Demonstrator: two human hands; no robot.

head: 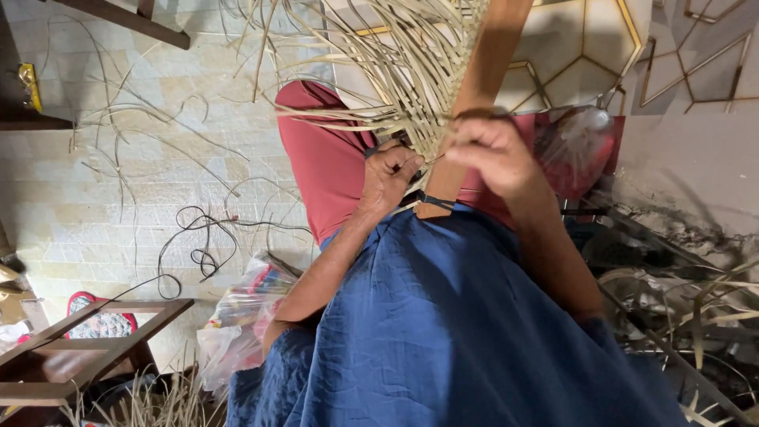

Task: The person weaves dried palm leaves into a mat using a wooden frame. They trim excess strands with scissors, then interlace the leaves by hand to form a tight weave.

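Note:
A partly woven mat of pale cane strips [411,71] hangs along a brown wooden slat [486,71] that leans over my lap. My left hand [387,175] is curled around loose strips at the mat's lower edge. My right hand [492,150] pinches a strip right beside the slat, fingers closed. The two hands nearly touch. Loose strip ends fan out to the left. I wear a blue top [443,332] and red trousers [324,158].
Stray cane strips [134,126] and a black cable [194,245] lie on the tiled floor. A wooden frame [71,348] stands at the lower left, a clear plastic bag [237,324] beside my elbow. More strips [688,316] pile at the right.

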